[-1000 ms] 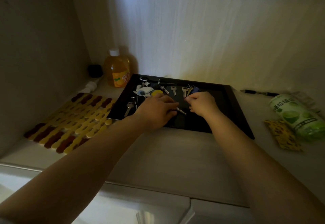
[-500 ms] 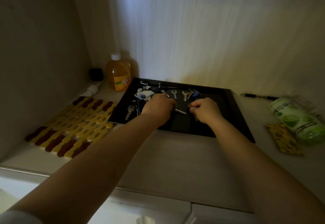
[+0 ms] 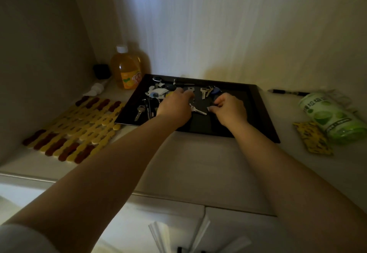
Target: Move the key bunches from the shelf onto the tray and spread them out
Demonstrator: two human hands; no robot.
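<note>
A black tray (image 3: 265,117) lies on the pale shelf. Several keys are spread over its back half: a bunch with white and blue tags (image 3: 156,92) at the left, a lone silver key (image 3: 139,111) near the left rim, and keys with a blue fob (image 3: 210,91) at the back middle. My left hand (image 3: 174,106) rests palm down on the tray, shut on a key bunch whose silver key (image 3: 197,110) sticks out to the right. My right hand (image 3: 229,107) is close beside it, fingers curled and pinching the dark end of the same bunch.
An orange drink bottle (image 3: 127,70) stands at the tray's back left corner, with a yellow and brown slatted mat (image 3: 79,125) to the left. A green can (image 3: 329,115), a yellow packet (image 3: 311,138) and a pen (image 3: 288,93) lie to the right.
Both hands stay over the tray's middle. My left fingers have stretched a little further toward the back keys, and the two hands have drawn slightly apart along the silver key.
</note>
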